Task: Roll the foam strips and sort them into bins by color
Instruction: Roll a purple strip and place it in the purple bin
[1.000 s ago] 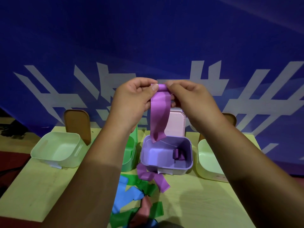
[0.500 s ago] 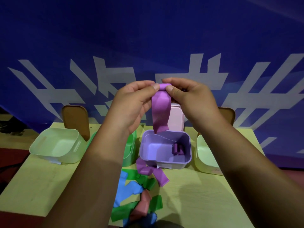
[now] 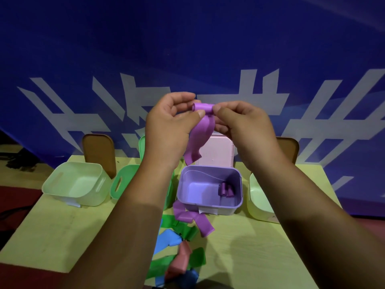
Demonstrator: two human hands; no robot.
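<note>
While the left hand and right hand pinch the roll's ends above the purple bin, the purple strip hangs limp — soft, light, probably springy — so grip it at the coil.

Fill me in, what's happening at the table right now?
A person's left hand and right hand pinch the rolled top end of a purple strip in the air above the open purple bin; the rest of the strip hangs loose, not yet rolled. Some rolled purple pieces already lie in that bin. More loose strips, green, blue, red and purple, lie on the table in front of it.
</note>
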